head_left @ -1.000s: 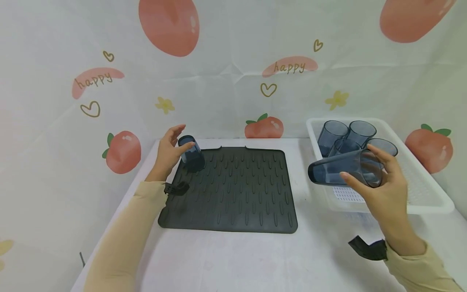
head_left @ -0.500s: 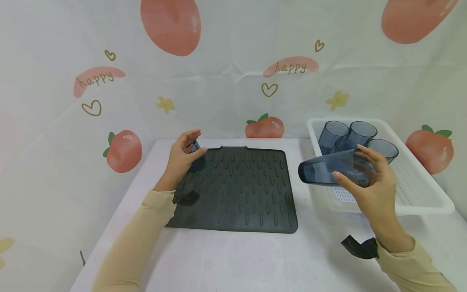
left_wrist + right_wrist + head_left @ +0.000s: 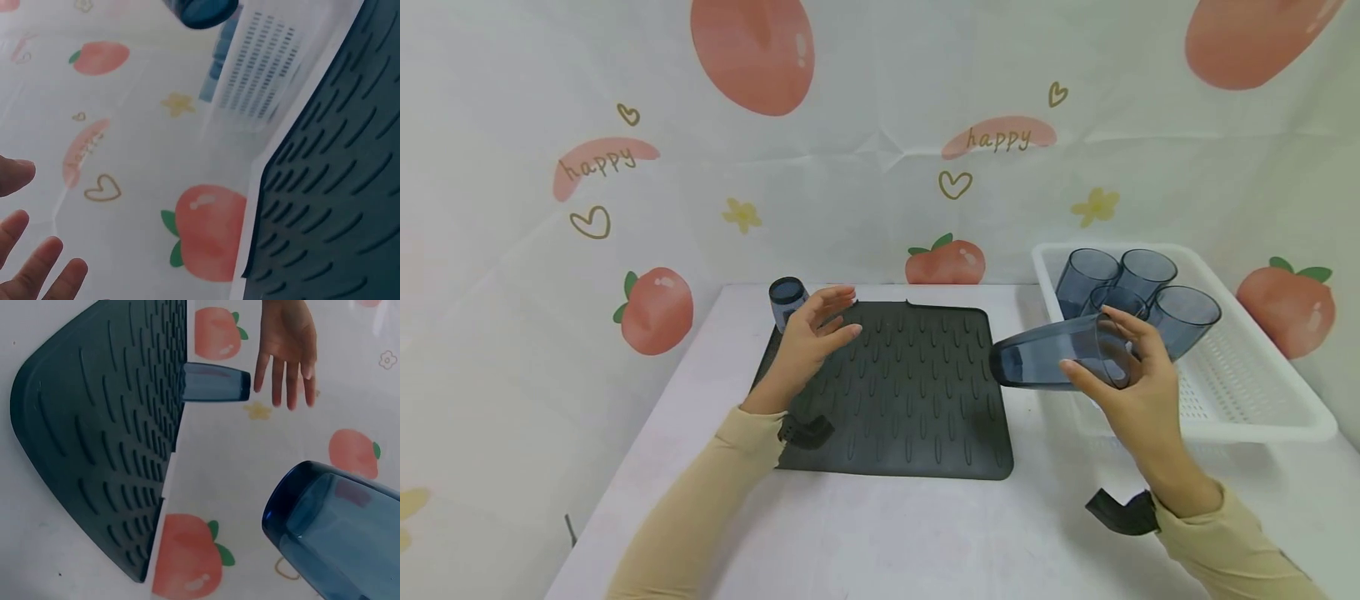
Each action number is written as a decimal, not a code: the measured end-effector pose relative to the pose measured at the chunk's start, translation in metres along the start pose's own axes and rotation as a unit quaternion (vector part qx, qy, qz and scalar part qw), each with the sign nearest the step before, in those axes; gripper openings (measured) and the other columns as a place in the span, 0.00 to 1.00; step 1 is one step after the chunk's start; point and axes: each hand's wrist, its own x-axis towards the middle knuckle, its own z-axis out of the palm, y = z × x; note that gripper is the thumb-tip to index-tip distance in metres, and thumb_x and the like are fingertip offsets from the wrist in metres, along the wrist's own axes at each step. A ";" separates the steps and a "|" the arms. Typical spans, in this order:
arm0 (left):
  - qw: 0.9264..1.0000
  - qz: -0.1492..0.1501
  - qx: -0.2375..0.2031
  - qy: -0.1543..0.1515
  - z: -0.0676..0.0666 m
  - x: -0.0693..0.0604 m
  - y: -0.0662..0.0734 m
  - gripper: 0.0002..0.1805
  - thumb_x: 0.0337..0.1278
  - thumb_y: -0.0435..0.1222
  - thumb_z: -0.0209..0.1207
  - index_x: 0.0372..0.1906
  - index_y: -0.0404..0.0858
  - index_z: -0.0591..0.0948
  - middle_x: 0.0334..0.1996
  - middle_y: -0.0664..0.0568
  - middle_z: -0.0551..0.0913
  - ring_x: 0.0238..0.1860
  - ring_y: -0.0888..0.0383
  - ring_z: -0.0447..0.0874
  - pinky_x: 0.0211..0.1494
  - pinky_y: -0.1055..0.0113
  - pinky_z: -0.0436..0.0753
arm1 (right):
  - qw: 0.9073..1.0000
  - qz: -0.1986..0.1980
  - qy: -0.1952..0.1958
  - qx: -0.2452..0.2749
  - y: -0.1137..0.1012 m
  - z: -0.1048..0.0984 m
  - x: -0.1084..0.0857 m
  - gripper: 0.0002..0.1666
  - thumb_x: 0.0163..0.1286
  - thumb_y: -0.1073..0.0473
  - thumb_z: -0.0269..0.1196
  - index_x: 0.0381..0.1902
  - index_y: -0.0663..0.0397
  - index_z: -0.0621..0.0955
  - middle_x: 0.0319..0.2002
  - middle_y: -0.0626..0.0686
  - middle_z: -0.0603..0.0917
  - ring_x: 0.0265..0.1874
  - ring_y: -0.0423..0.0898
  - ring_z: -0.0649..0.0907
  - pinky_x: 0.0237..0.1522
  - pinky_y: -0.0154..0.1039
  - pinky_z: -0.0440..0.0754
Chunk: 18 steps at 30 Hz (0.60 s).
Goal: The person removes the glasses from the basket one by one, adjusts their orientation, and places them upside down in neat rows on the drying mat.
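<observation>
A white backdrop (image 3: 850,225) printed with red fruit, yellow flowers and the word "happy" hangs behind a white table (image 3: 880,542). On the table lies a dark ribbed mat (image 3: 917,400), its surface covered in rows of short raised ridges. To the right, apart from the mat, sits a white perforated basket (image 3: 1292,433). A person in cream sleeves (image 3: 707,492), a black strap (image 3: 805,432) at each wrist, works with both arms extended from the near side.

The right hand (image 3: 1138,400) grips a blue tumbler (image 3: 1045,358) near its rim, thumb on one side and fingers on the other. The tumbler is held almost level in front of the basket's left side, its thick base pointing left and reaching the mat's right edge in the head view. The left hand (image 3: 805,346), over the left part of the mat, holds nothing, its fingers extended and parted.

Just beside the left hand, a second tumbler (image 3: 788,300) stands upside down at the mat's far left corner, base up; the right wrist view shows a gap between it and the fingers. Four more tumblers (image 3: 1142,287) cluster, mouths up, at the basket's far left end. Small outlined hearts (image 3: 955,185) dot the cloth.
</observation>
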 end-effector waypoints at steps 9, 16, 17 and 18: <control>0.998 -0.004 -0.030 -0.049 0.027 -0.004 -0.005 0.29 0.62 0.27 0.59 0.67 0.35 0.67 0.68 0.40 0.67 0.69 0.46 0.65 0.74 0.48 0.61 | 1.000 0.006 -0.021 0.009 0.001 0.010 -0.003 0.45 0.53 0.76 0.70 0.68 0.54 0.68 0.54 0.38 0.71 0.47 0.32 0.77 0.38 0.19 0.80; 0.997 0.007 -0.005 -0.077 0.042 -0.003 -0.009 0.29 0.61 0.28 0.61 0.66 0.37 0.69 0.66 0.45 0.70 0.68 0.49 0.68 0.73 0.55 0.66 | 0.999 0.015 -0.033 0.024 -0.001 0.017 -0.005 0.45 0.54 0.75 0.69 0.69 0.52 0.68 0.55 0.39 0.70 0.49 0.35 0.77 0.37 0.20 0.81; 0.997 0.008 -0.004 -0.082 0.045 -0.002 -0.010 0.29 0.61 0.28 0.61 0.67 0.37 0.69 0.66 0.46 0.70 0.68 0.50 0.68 0.72 0.55 0.67 | 0.999 0.016 -0.034 0.026 -0.001 0.018 -0.005 0.45 0.54 0.75 0.69 0.69 0.51 0.68 0.55 0.39 0.70 0.49 0.34 0.77 0.38 0.20 0.81; 0.996 0.008 -0.004 -0.088 0.047 -0.002 -0.012 0.29 0.60 0.28 0.62 0.67 0.38 0.69 0.66 0.46 0.70 0.68 0.51 0.68 0.72 0.55 0.67 | 0.999 0.018 -0.035 0.027 -0.001 0.019 -0.005 0.45 0.55 0.75 0.69 0.69 0.51 0.68 0.55 0.39 0.70 0.49 0.34 0.77 0.38 0.20 0.81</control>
